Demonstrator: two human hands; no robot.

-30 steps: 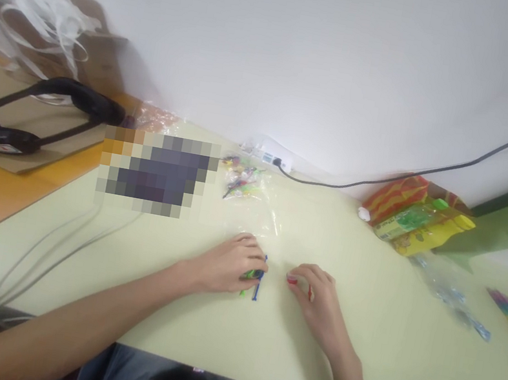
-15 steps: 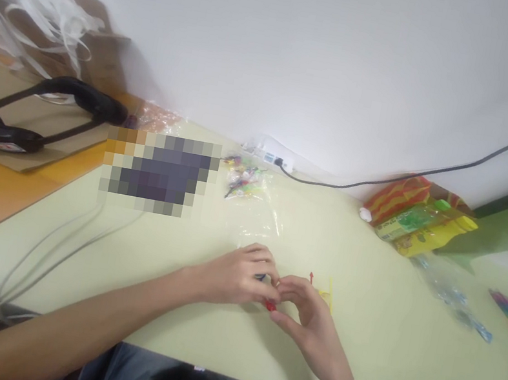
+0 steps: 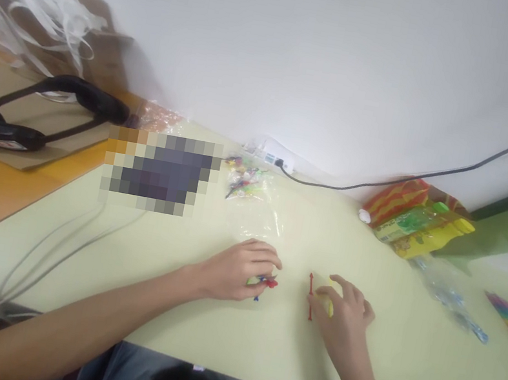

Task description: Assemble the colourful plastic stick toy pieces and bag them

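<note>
My left hand (image 3: pixel 239 271) is closed around a small plastic toy piece (image 3: pixel 271 282) with red, blue and yellow-green parts; its fingers hide most of it. To the right, my right hand (image 3: pixel 347 314) reaches down with thumb and fingers apart around a thin yellow plastic piece (image 3: pixel 330 306), partly hidden. Whether the fingertips touch it I cannot tell. A slim red plastic stick (image 3: pixel 311 283) with an arrow-like end lies beside the right thumb, on the pale green table (image 3: pixel 190 329).
Behind my hands lies a clear bag of colourful small parts (image 3: pixel 245 178), near a power strip (image 3: pixel 270 152). Grey cables (image 3: pixel 71 249) run across the left. Snack packages (image 3: pixel 418 222) and a plastic wrapper (image 3: pixel 454 297) lie right. A black frame-like device (image 3: pixel 74 93) rests on cardboard.
My right hand has left the toy piece at my left hand and moved right, its fingers spreading around the yellow piece. My left hand stays nearly in place, still holding the toy piece.
</note>
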